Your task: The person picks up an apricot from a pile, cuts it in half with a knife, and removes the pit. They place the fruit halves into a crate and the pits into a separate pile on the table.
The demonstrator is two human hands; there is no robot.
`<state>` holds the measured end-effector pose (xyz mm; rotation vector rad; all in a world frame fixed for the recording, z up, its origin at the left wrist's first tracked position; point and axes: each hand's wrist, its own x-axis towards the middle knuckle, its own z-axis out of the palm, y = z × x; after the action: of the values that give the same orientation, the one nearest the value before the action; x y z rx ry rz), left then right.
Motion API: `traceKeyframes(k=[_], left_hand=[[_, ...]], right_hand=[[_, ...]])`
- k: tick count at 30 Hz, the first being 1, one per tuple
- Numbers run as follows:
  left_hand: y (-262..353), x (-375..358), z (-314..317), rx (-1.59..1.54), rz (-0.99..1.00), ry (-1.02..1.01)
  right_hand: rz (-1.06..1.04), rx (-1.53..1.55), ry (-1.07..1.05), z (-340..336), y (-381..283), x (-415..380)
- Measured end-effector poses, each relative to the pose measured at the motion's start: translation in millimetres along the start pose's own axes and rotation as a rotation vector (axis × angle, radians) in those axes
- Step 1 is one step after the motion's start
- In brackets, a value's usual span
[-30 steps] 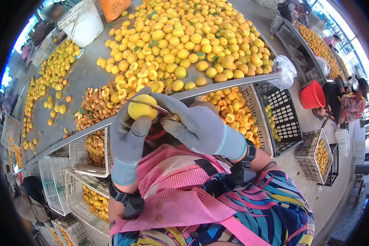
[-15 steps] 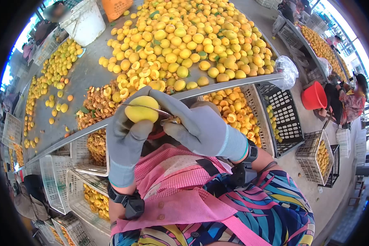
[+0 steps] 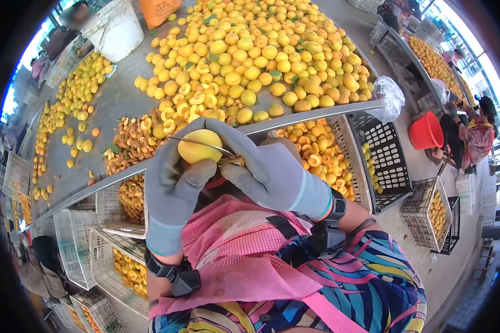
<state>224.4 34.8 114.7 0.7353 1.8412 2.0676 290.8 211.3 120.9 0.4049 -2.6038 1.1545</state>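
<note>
"Fruit (image 3: 197,154), where, against the table rail (image 3: 316,115)?"

"In the left hand (image 3: 175,186), overlapping the rail's line in view. Height gap, can't tell."

"Hand states?"

"Left curled round the fruit, thumb on the near side. Right hand (image 3: 269,169) closed on the knife (image 3: 235,161). Right fingers touching fruit? Can't tell."

"Axes?"

"Fruit nearly round. Blade runs side to side across it, tip left, handle right. Left hand nearest, already on it; right just beside."

"Pose?"

"Left forearm points away from the body, wrist near side of the rail. Right comes in slantwise from near right, fingers pointing left."

"Farther out?"

"Past the rail: fruit pile (image 3: 261,58), brown scraps (image 3: 130,141) to its left. Near side, right: pale crate (image 3: 358,161) of halves, black crate (image 3: 393,161) beside it. Near side, left: white crate (image 3: 108,208). Red bucket (image 3: 425,130) off the rail's right end."
</note>
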Motion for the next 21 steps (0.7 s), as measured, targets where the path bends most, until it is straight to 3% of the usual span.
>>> traceKeyframes(k=[3,5,6,9,11,15,17,18,20,21], left_hand=[[0,4,2,0.02,0.06,0.005],[-16,4,2,-0.315,0.068,0.038],[-23,2,1,-0.312,0.069,0.038],[-24,-1,0,-0.399,-0.041,0.106],[-3,1,4,0.029,0.056,0.045],[-3,9,0,0.25,0.16,0.008],[-7,7,6,-0.169,0.092,0.019],[-12,4,8,-0.166,0.091,0.017],[-23,-1,11,-0.675,-0.118,0.138],[-24,-2,8,-0.675,-0.117,0.139]], right_hand=[[-0.029,0.084,0.065,2,-3,3],[-0.067,0.081,0.125,16,5,4],[-0.102,0.076,0.187,20,7,4],[-0.003,0.127,0.09,13,1,2],[0.002,0.113,0.045,4,1,3],[-0.008,0.073,0.039,4,4,5],[-0.036,0.098,0.087,12,6,6],[-0.061,0.123,0.134,15,6,6],[-0.04,0.1,0.123,16,6,3],[-0.022,0.074,0.108,15,6,2]])
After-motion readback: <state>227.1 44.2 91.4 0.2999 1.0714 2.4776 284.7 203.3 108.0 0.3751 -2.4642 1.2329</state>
